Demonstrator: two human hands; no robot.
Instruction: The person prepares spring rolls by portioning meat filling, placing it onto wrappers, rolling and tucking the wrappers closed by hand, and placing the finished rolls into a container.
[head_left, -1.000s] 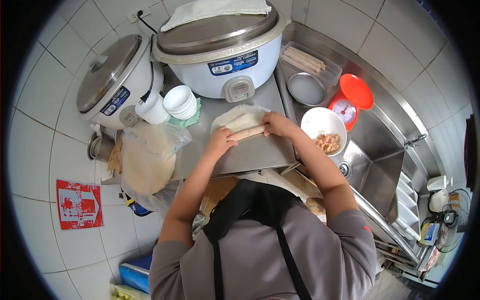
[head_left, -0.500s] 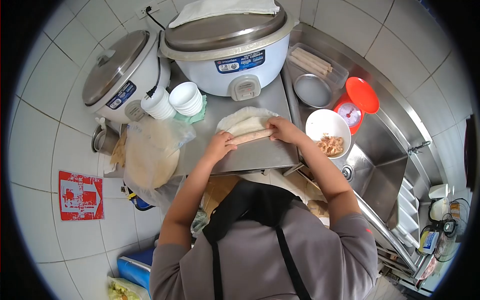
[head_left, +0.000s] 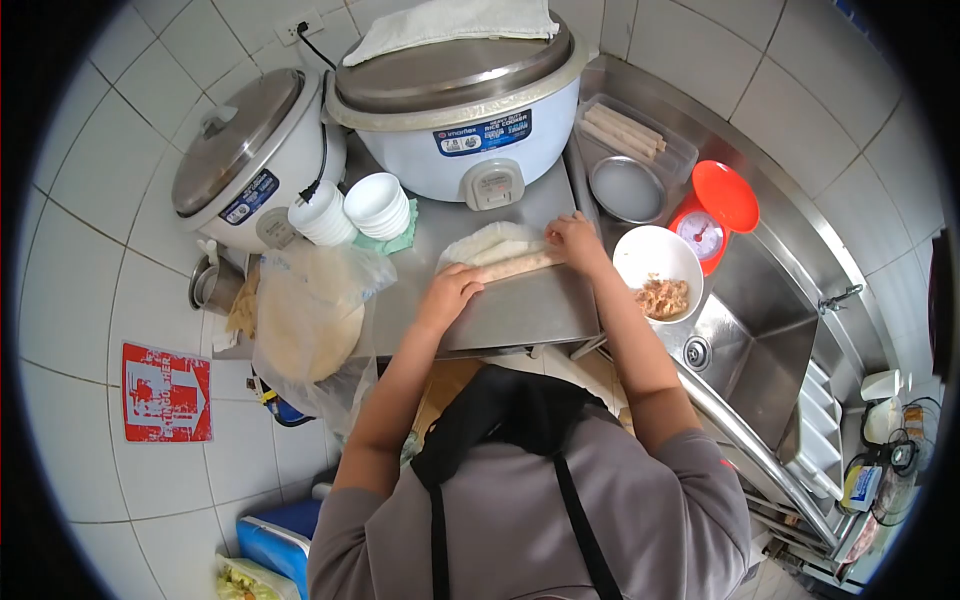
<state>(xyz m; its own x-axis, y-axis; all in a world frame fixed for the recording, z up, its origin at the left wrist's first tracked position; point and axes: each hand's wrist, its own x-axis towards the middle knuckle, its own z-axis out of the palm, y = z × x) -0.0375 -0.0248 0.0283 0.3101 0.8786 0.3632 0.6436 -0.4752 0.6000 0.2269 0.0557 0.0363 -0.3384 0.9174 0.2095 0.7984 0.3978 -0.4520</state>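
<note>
On the steel table lies a partly rolled spring roll (head_left: 520, 266), a pale cylinder along the near edge of a round, thin wrapper (head_left: 478, 246). The rest of the wrapper spreads flat behind it. My left hand (head_left: 452, 294) has its fingers curled over the left end of the roll. At the other end, my right hand (head_left: 577, 243) pinches the wrapper's right edge with fingertips together. Right of that hand is a white bowl (head_left: 640, 245) holding minced filling (head_left: 663, 298). Finished rolls (head_left: 625, 131) lie in a clear plastic container (head_left: 681, 160) further back.
Behind the work stand a large rice cooker (head_left: 400, 140) and a smaller one (head_left: 225, 200). White bowls (head_left: 378, 200) are stacked at left, near a plastic bag of round wrappers (head_left: 310, 310). A metal plate (head_left: 627, 190), red scale (head_left: 701, 235) and sink (head_left: 765, 350) are at right.
My right hand has shifted back and up at the roll's right end, its fingers now pinching at the wrapper edge. My left hand stays on the left end. The view has shifted slightly.
</note>
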